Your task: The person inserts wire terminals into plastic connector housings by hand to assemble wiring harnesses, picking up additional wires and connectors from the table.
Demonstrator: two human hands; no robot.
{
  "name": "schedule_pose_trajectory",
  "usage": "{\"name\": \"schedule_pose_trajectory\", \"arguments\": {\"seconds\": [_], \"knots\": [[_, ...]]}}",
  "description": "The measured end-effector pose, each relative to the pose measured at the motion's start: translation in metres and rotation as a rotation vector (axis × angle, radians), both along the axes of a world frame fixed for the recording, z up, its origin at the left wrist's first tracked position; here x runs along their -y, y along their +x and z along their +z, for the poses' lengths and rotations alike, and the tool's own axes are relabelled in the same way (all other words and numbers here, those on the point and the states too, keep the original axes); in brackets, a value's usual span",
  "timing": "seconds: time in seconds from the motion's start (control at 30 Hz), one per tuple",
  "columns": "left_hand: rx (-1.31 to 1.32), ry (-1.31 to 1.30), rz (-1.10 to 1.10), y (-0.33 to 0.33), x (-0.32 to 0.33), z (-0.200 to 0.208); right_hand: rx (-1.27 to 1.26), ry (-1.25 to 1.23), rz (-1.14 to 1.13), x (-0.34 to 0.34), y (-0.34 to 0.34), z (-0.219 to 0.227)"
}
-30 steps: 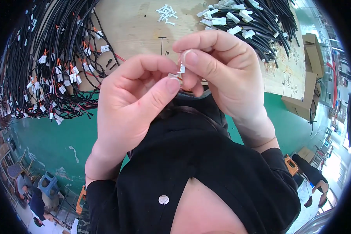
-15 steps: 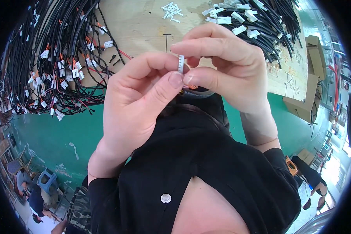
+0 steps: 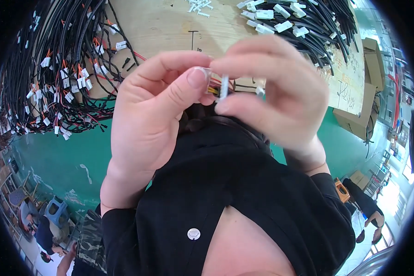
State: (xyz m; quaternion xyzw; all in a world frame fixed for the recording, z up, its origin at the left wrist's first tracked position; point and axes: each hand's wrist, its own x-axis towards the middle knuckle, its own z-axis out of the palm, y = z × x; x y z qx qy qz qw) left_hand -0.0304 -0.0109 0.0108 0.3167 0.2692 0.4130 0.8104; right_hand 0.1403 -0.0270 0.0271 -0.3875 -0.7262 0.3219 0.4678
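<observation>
A pale wooden workbench (image 3: 170,27) fills the upper part of the frame, with a green floor (image 3: 55,156) below and to the sides of it and other people sitting far off at the lower left edge. At the upper left, a large heap of black cable assemblies (image 3: 55,69) lies on the bench, their ends already carrying small white connectors and orange and red leads, which I judge to be finished pieces. In the centre, close to the camera, the left hand (image 3: 147,119) is closed in a pinch, thumb pressed against forefinger on the wire end of a cable whose yellow, orange and red leads (image 3: 212,90) show between the hands. Just beside it, the right hand (image 3: 271,92) is likewise closed, thumb and forefinger gripping a small white connector housing (image 3: 224,86) that sits at the tips of those leads; whether the leads are fully seated in it I cannot tell. At the top centre lies a small scatter of loose white terminals or housings (image 3: 198,5), and at the upper right another bundle of black cables with white plugs (image 3: 303,23), near brown cardboard boxes (image 3: 361,110). Judging from this, one cable is being fitted with its connector, many are done, and loose housings remain.
</observation>
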Motion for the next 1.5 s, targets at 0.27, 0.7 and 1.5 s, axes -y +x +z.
{"name": "schedule_pose_trajectory", "arguments": {"seconds": [0.27, 0.7, 1.5], "knots": [[0.065, -0.063, 0.034, 0.000, 0.001, -0.002, 0.192, 0.211, -0.177, 0.005, -0.006, -0.013], [-0.064, 0.067, 0.113, 0.004, 0.006, 0.000, 0.135, 0.154, -0.197, 0.009, -0.012, -0.018], [-0.134, 0.053, -0.118, -0.002, -0.006, 0.009, 0.019, 0.263, -0.168, 0.007, -0.005, -0.030]]}}
